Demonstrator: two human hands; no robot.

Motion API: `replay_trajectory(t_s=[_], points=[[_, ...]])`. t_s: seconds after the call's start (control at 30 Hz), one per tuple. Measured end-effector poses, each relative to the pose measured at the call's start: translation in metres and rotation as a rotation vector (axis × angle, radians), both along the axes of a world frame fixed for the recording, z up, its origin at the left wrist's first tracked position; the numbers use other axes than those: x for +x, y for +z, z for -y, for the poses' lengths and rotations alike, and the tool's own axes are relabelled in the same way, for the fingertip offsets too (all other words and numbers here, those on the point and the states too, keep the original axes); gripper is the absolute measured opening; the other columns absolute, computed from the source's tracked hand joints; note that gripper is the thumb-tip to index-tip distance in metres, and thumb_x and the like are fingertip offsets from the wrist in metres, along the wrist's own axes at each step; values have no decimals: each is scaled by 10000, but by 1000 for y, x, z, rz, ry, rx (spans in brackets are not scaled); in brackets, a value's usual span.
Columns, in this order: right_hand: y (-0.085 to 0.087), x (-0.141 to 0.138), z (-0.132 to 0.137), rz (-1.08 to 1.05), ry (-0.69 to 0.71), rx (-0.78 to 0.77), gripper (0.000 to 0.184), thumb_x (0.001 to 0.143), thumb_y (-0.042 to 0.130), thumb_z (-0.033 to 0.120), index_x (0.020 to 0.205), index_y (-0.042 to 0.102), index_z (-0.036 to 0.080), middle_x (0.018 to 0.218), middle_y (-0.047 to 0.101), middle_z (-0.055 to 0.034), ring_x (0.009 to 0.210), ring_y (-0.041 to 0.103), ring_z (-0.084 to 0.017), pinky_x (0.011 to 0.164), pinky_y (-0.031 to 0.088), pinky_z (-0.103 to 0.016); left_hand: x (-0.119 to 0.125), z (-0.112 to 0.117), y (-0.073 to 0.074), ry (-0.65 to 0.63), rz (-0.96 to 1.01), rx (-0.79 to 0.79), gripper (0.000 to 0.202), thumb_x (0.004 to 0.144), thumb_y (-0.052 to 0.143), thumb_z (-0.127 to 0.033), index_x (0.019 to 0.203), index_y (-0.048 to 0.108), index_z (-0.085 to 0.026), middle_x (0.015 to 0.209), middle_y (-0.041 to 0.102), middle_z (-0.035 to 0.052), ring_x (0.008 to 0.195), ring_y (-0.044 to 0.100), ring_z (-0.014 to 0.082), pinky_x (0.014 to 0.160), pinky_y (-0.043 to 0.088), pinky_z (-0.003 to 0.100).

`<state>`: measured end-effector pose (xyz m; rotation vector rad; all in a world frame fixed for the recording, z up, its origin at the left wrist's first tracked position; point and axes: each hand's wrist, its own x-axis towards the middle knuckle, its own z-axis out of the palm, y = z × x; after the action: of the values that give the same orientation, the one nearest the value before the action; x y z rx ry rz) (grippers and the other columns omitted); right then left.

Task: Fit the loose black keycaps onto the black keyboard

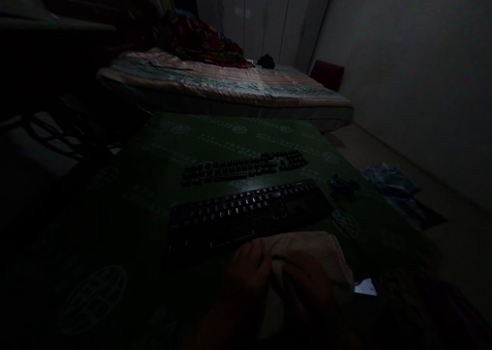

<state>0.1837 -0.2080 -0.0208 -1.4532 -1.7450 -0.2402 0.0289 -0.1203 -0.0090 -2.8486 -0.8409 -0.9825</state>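
Both hands are low in the head view, close to the near edge of a black keyboard (230,217). My left hand (249,270) is closed on the left end of a pale cloth (313,245). Beside it, my right hand (307,281) grips the same cloth, its fingers partly lost in shadow and folds. Part of the keyboard has its keys in place, while its lower and right areas look bare. Behind it, loose black keycaps (246,168) lie in rows laid out like a keyboard.
Everything rests on a green surface (154,150) printed with globe marks. A dark tangled item (344,183) lies right of the keyboard, and a small whitish piece (366,287) is near the cloth. Beyond stands a bed (230,91); bluish fabric (392,181) lies on the floor.
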Motion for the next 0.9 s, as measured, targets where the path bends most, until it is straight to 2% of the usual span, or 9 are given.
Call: replay_trajectory(t_s=[0.13, 0.27, 0.47, 0.57, 0.63, 0.77, 0.9], points=[[3, -2, -7, -60, 44, -7, 192, 821, 501, 130, 982, 597, 171, 986, 654, -116, 964, 606, -225, 832, 508, -418, -5, 4, -3, -14, 64, 141, 222, 871, 396, -101, 843, 614, -133, 1029, 617, 123, 1008, 519, 250, 817, 472, 372], [13, 2, -15, -116, 122, -46, 167, 822, 490, 104, 930, 597, 174, 910, 651, -92, 880, 612, -194, 776, 519, -361, -6, 6, 3, -56, 25, 103, 268, 879, 356, -102, 837, 616, -150, 1000, 657, 94, 980, 563, 221, 882, 443, 395], [23, 6, -25, -156, 185, -66, 148, 832, 498, 111, 907, 602, 186, 859, 655, -62, 835, 608, -174, 753, 518, -323, -8, 10, 14, -36, 12, 30, 283, 892, 326, -128, 834, 602, -155, 933, 668, 86, 886, 588, 220, 839, 437, 416], [26, 7, -27, -164, 224, -115, 141, 837, 503, 117, 909, 602, 187, 854, 655, -59, 816, 606, -169, 742, 518, -312, -10, 8, 22, -61, 8, -86, 206, 895, 389, -197, 892, 593, -171, 915, 659, 65, 847, 588, 218, 825, 441, 425], [25, 7, -27, -152, 226, -135, 145, 845, 490, 127, 916, 602, 188, 858, 652, -64, 809, 604, -173, 734, 518, -318, -10, 2, 30, -71, 1, -160, 148, 874, 447, -207, 922, 582, -169, 905, 653, 57, 830, 582, 214, 796, 455, 413], [22, 6, -25, -133, 211, -106, 154, 846, 483, 131, 934, 599, 181, 880, 642, -76, 836, 594, -183, 734, 511, -329, -6, -18, 43, -57, -24, -160, 135, 840, 453, -149, 867, 585, -151, 848, 638, 71, 770, 568, 208, 678, 480, 366], [24, 5, -26, -132, 237, -140, 124, 834, 480, 104, 858, 586, 164, 839, 620, -76, 804, 568, -178, 707, 479, -323, 3, -37, 50, -4, -67, -152, 106, 810, 488, -130, 823, 591, -152, 884, 633, 81, 814, 569, 222, 719, 496, 389]])
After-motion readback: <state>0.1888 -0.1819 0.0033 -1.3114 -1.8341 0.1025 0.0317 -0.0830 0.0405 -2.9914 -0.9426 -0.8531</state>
